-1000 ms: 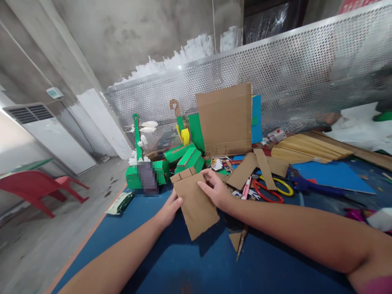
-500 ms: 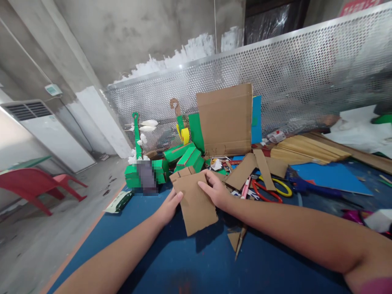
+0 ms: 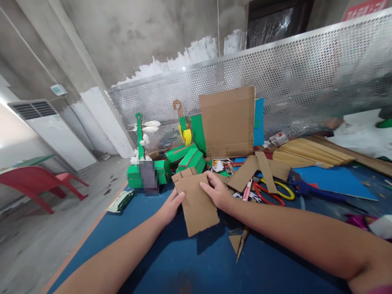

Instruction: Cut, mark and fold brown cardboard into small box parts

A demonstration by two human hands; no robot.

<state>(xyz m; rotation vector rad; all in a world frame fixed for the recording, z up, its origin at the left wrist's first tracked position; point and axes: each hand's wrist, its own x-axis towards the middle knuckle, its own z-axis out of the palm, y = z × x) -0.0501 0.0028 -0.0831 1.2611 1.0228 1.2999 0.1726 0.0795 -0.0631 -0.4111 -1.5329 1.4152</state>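
Both hands hold a brown cardboard piece (image 3: 197,204) tilted up off the blue table (image 3: 190,265). My left hand (image 3: 170,207) grips its left edge, thumb on the front face. My right hand (image 3: 218,191) pinches the upper right edge, fingers curled over the top. The piece has small cut tabs along its top edge and a ragged lower edge.
Green cardboard models (image 3: 183,157) and a tall cardboard sheet (image 3: 228,120) stand behind the hands by a perforated metal fence (image 3: 306,73). Red scissors (image 3: 269,194), yellow scissors (image 3: 283,190), a pink cutter (image 3: 246,190) and cardboard scraps (image 3: 239,241) lie right. Red chairs (image 3: 33,183) sit left on the floor.
The cardboard piece and both hands stay almost where they were; the view shifted slightly, and the piece sits a touch more upright.
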